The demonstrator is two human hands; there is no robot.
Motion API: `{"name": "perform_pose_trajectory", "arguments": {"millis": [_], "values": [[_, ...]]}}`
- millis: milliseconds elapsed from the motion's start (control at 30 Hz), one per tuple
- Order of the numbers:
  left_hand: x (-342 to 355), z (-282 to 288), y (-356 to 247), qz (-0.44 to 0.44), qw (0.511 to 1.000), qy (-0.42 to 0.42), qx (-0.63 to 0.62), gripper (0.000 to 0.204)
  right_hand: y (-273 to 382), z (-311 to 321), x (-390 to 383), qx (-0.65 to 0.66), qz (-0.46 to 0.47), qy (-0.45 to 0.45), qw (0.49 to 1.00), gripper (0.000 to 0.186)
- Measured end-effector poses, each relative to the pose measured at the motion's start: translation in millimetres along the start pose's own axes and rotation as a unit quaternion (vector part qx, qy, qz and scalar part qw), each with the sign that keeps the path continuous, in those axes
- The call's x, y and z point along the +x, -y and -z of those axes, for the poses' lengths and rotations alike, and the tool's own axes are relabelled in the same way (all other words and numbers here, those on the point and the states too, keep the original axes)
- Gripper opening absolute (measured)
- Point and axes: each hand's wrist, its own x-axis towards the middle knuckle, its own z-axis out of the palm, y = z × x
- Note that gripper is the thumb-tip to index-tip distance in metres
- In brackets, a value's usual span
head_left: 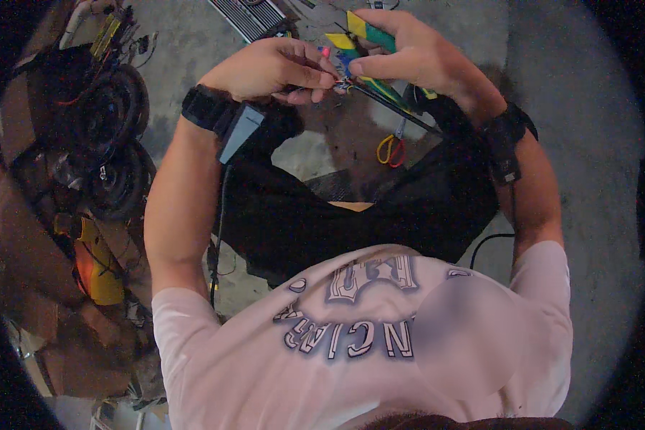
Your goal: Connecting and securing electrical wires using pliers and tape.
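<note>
My left hand (283,72) pinches the frayed end of a cable, where several thin coloured wires (342,84) fan out. From there the black cable (398,109) runs down to the right across my lap. My right hand (416,61) is closed around a plier-like tool (369,32) with green and yellow handles; its jaws are hard to make out beside the wires. A small bright red-pink piece (326,52) shows by my left fingertips. Scissors (390,150) with yellow and red handles lie on the floor between my legs.
A finned silver metal unit (247,18) lies on the floor ahead. To the left are black wheels (107,107), bundled wires (107,36), a yellow-orange object (99,261) and brown cardboard (43,308). Another black cable (487,240) curves by my right side.
</note>
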Motion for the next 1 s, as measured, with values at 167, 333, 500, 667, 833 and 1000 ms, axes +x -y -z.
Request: {"name": "perform_pose_trajectory", "arguments": {"millis": [167,333,500,667,833,1000], "values": [[13,10,2,0.000,1.000,-0.007,-0.026,0.022,-5,10,5,0.049,-0.102,0.030,0.993,0.061],[23,23,-5,-0.015,0.999,0.019,-0.044,0.020,-34,8,31,-0.013,0.031,-0.034,0.999,0.065],[19,28,-9,-0.016,1.000,0.007,-0.018,0.020,-25,12,38,0.000,-0.012,-0.013,1.000,0.067],[25,44,-3,0.005,1.000,0.015,0.012,0.031,-7,27,47,0.096,-0.115,0.101,0.984,0.049],[38,37,8,0.035,0.998,0.013,0.046,0.030,-13,20,37,0.156,-0.129,0.087,0.976,0.048],[34,31,-1,0.014,1.000,0.011,0.014,0.022,-12,25,35,0.182,-0.137,0.081,0.970,0.052]]}}
